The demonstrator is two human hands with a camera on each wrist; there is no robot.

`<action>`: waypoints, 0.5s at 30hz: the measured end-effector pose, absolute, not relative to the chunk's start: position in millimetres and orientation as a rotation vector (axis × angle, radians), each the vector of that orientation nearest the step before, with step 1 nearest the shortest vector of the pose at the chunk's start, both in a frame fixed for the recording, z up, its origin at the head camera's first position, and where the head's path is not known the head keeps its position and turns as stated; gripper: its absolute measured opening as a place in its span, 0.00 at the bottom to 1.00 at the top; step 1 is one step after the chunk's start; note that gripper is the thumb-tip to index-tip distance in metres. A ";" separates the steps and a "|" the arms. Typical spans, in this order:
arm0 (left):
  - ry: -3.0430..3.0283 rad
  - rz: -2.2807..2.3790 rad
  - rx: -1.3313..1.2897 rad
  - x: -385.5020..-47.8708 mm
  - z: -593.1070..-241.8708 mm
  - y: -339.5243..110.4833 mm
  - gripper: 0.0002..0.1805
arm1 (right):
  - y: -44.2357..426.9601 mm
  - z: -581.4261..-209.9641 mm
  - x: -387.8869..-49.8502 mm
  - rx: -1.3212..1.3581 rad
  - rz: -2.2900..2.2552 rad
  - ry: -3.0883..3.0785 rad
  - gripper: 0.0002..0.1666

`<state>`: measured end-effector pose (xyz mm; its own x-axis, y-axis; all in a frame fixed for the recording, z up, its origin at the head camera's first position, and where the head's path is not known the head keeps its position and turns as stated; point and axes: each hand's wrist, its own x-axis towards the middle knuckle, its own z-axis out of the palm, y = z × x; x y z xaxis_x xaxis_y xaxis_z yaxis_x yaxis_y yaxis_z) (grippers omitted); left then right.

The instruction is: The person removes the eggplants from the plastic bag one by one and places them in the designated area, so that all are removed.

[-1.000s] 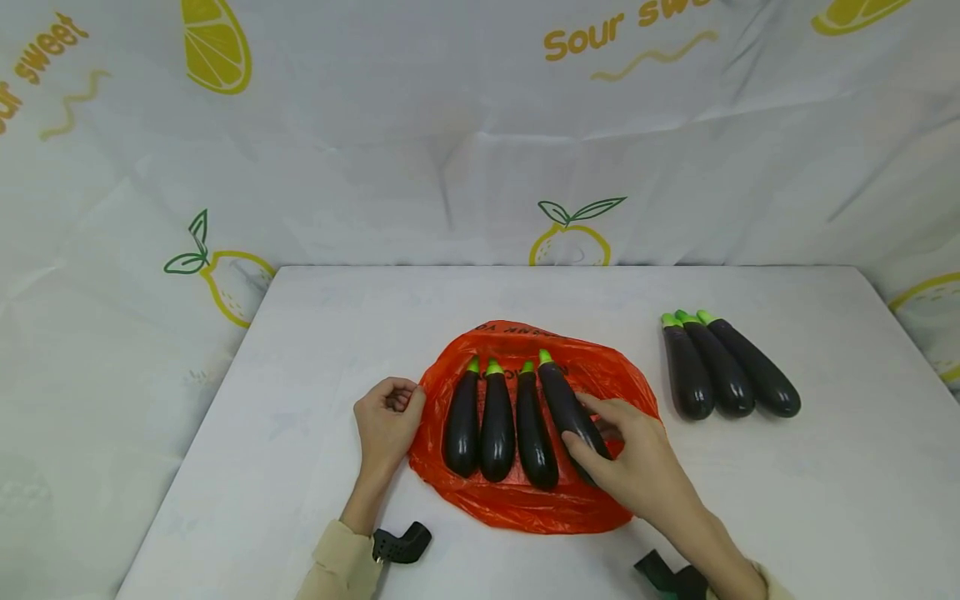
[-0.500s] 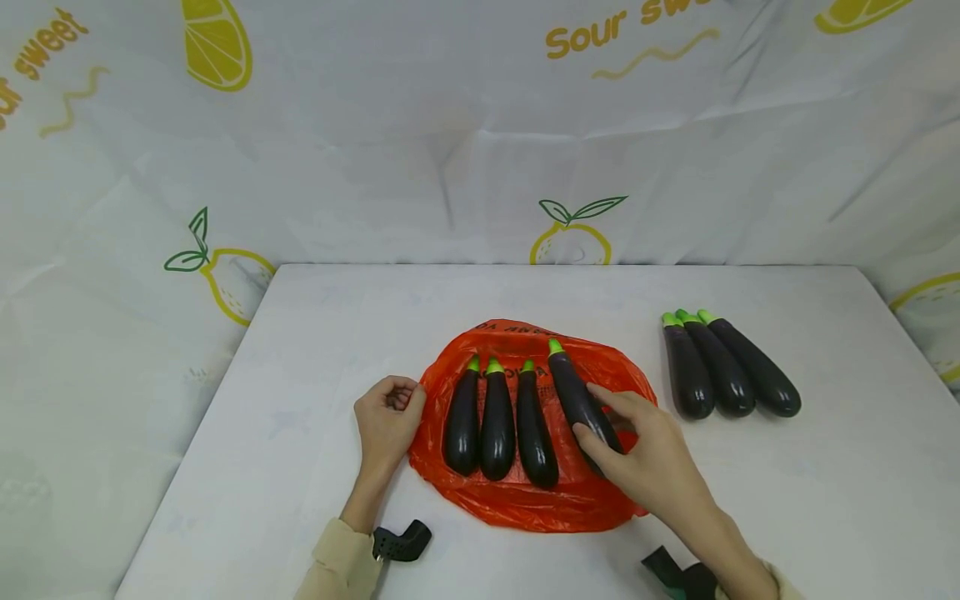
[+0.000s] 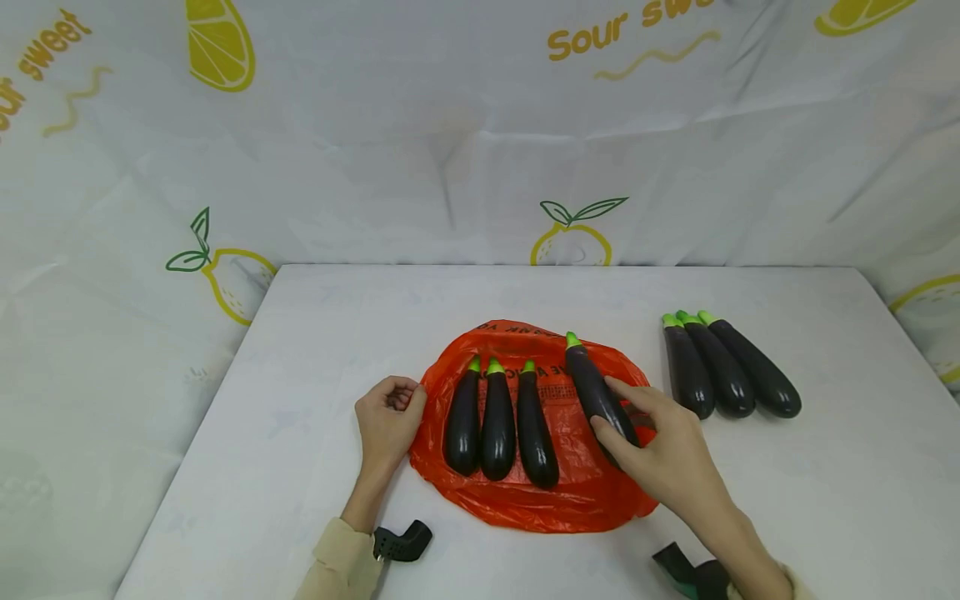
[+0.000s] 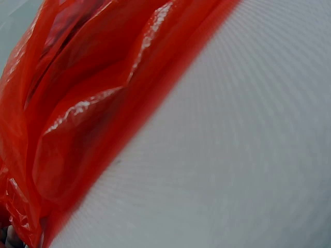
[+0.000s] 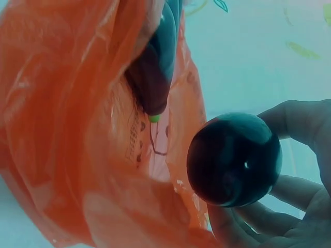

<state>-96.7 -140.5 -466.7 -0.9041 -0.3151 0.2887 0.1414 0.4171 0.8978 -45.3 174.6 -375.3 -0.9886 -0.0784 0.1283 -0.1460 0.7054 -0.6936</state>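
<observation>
A red plastic bag (image 3: 525, 507) lies spread with its mouth wide on the white table. Inside it, three dark eggplants (image 3: 498, 425) with green stem ends lie side by side. My left hand (image 3: 387, 421) pinches the bag's left rim with curled fingers; in the left wrist view the bag (image 4: 88, 103) rises in folds. My right hand (image 3: 667, 454) grips another eggplant (image 3: 591, 385) between thumb and fingers over the right part of the bag. The right wrist view shows the rounded end of this eggplant (image 5: 232, 160), with the thumb and fingers around it.
Three more eggplants (image 3: 723, 371) lie together on the table (image 3: 795, 492), right of the bag. A white cloth with lemon prints (image 3: 390, 150) hangs behind the table. Black wrist devices (image 3: 402, 543) sit on both forearms.
My right hand has moved the gripped eggplant right and slightly away from me, widening the gap from the three eggplants in the bag. My left hand stays at the rim.
</observation>
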 end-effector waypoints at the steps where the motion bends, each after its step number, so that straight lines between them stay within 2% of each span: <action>1: -2.263 -1.490 0.147 -97.8 -470.3 -141.9 0.03 | 175.7 -375.4 -45.4 0.181 1.153 -2.814 0.30; 15: -2.281 -1.482 0.094 -99.5 -476.8 -148.5 0.04 | 198.7 -375.7 -54.3 0.141 1.081 -2.702 0.31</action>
